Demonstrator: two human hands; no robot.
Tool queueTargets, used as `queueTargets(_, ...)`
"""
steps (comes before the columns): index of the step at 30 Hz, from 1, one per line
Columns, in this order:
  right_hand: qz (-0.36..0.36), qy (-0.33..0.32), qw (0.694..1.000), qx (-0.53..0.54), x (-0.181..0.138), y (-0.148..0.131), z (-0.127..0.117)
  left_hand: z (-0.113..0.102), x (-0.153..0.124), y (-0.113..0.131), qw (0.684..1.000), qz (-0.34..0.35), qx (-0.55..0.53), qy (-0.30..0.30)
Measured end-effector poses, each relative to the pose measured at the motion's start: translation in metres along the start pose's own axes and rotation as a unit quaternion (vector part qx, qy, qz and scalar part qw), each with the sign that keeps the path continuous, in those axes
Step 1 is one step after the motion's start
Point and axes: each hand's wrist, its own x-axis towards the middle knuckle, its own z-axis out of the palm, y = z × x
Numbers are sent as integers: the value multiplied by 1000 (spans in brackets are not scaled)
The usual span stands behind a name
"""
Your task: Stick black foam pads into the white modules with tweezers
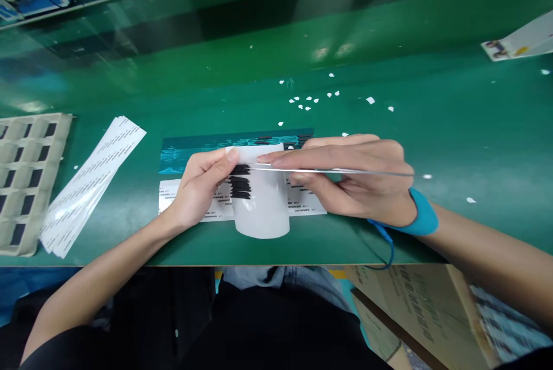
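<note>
**Fig.: Tweezers at a strip of black pads, both hands over the bench edge**

Head view, looking down. L hand (pixel 201 185) grips the left edge of a white backing sheet (pixel 263 208), thumb on top and fingers curled under it; the sheet curls down toward the person and lies at the near edge of the green bench (pixel 389 99). A column of small black pads (pixel 239 182) sits on the sheet's left part, stacked one above another, each pad's long axis running left-right.

R hand (pixel 358 180) is closed around thin metal tweezers (pixel 328 171), forefinger stretched along them. Tweezer long axis runs approx. horizontal, tip pointing left, ending at the topmost pad, just right of the L thumb. Whether the tip touches the pad or has it pinched: cannot tell. Key relation: pads lie directly left of the R hand, in line with the tweezers, i.e. pad axis and tool axis are near parallel. L hand is the nearer to the pads, right beside them.

R wrist carries a blue wrist strap (pixel 421 217) w/ cord dropping past the bench edge.

Under the sheet: printed label strips (pixel 302 200) and a teal sheet (pixel 194 151). Further left, well apart: a fan of white label strips (pixel 86 185) and a moulded tray (pixel 26 174) w/ dark parts in its pockets. White paper scraps (pixel 306 99) dot the bench beyond the hands.
</note>
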Motion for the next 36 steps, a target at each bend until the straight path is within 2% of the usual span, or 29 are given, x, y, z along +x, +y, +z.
queueTargets(6,2,6,1000,19,-1,1,3,0,0,-1,1000,2,1,-8)
queueTargets(10,-29,-1,999,21,-4,3,4,1,-1,-1,1000,-2,-1,-13)
queueTargets(17,-62,-53,996,-33,-6,3,-10,4,0,2,993,20,-58,-97)
queueTargets(21,-85,-88,989,-82,-5,-1,-16,2,1,-3,988,44,-90,-114)
queueTargets(27,-106,-30,989,-97,-6,-2,-12,3,-1,2,996,34,-36,-78)
queueTargets(30,-71,19,994,-85,-3,-2,-11,1,1,6,999,33,9,-19)
queueTargets(32,-35,46,993,-101,0,-1,-10,-5,8,7,995,58,-5,80)
queueTargets(34,-7,45,993,-106,2,2,-9,-13,19,8,973,111,-56,194)
queueTargets(36,19,16,995,-93,1,7,-6,-20,29,7,938,182,-108,274)
